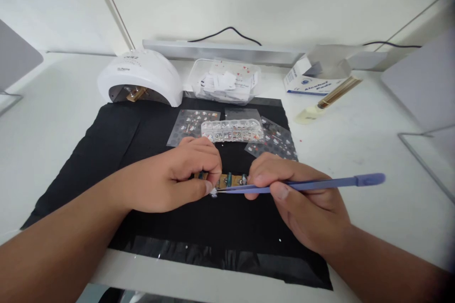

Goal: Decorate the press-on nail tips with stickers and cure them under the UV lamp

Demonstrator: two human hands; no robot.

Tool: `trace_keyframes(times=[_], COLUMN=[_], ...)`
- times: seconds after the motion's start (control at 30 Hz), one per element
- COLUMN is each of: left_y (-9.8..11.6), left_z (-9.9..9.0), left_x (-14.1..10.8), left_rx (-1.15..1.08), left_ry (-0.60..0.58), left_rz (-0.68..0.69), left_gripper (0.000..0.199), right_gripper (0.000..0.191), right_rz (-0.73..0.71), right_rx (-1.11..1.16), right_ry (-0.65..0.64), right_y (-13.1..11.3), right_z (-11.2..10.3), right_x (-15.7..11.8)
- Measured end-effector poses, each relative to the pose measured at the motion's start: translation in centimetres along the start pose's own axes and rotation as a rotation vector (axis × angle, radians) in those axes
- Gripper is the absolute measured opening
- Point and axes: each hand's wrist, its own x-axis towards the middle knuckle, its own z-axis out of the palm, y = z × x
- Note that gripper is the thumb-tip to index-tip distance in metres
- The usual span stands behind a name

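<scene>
My right hand [295, 198] is closed around blue-purple tweezers [320, 184], which lie nearly level and point left. Their fine tips touch or nearly touch a small white nail tip [213, 193]. Thumb and fingers of my left hand [181, 175] pinch that nail tip; its far side is hidden by them. Just behind, on the black mat [177, 227], a wooden strip [222, 181] bears several dark and glittery nail tips, partly covered by both hands. Beyond my hands is a clear divided case [232, 131] of small decorations.
Clear sticker sheets [195, 123] lie around the case. At the back left stands a white nail lamp [140, 75] with a wooden piece inside. Behind are a clear plastic tub [227, 82] of packets and an alcohol pads box [313, 78]. A bundle of thin sticks [337, 93] lies at right.
</scene>
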Motion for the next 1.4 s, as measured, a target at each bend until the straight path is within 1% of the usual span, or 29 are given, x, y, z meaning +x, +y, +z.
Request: trace_keyframes(times=[0.3, 0.47, 0.6, 0.67, 0.73, 0.83, 0.93, 1.1, 1.2, 1.4], left_y=[0.2, 0.1, -0.4, -0.5, -0.4, 0.0, 0.3, 0.2, 0.3, 0.3], left_z=[0.1, 0.2, 0.0, 0.0, 0.1, 0.7, 1.3, 2.0, 2.4, 2.9], left_x=[0.0, -0.1, -0.3, -0.3, -0.1, 0.4, 0.7, 0.9, 1.0, 1.3], left_rx=[0.054, 0.03, 0.04, 0.09, 0.187, 0.356, 0.454, 0.529, 0.551, 0.561], left_ry=[0.007, 0.084, 0.166, 0.19, 0.193, 0.173, 0.167, 0.212, 0.216, 0.21], left_rz=[-0.004, -0.019, -0.041, -0.025, -0.006, -0.034, -0.057, -0.048, -0.053, -0.053], left_gripper=[0.014, 0.01, 0.006, 0.006, 0.006, 0.01, 0.018, 0.025, 0.021, 0.016], right_gripper=[0.022, 0.022, 0.02, 0.018, 0.015, 0.011, 0.01, 0.008, 0.008, 0.01], right_rz=[0.014, 0.019, 0.029, 0.037, 0.04, 0.048, 0.064, 0.102, 0.113, 0.127], right_rx=[-0.001, -0.03, -0.02, -0.006, 0.007, 0.037, 0.061, 0.035, 0.02, 0.037], right_ry=[-0.017, -0.015, 0.045, 0.097, 0.153, 0.217, 0.212, 0.216, 0.228, 0.211], right_y=[0.0, -0.1, 0.0, 0.0, 0.2, 0.3, 0.4, 0.3, 0.5, 0.8], right_z=[0.0, -0.1, -0.3, -0.6, -1.0, -1.5, -1.8, -2.0, -2.0, -1.8], right_x=[0.0, -0.1, 0.0, 0.3, 0.6, 0.9, 1.1, 1.2, 1.2, 0.9])
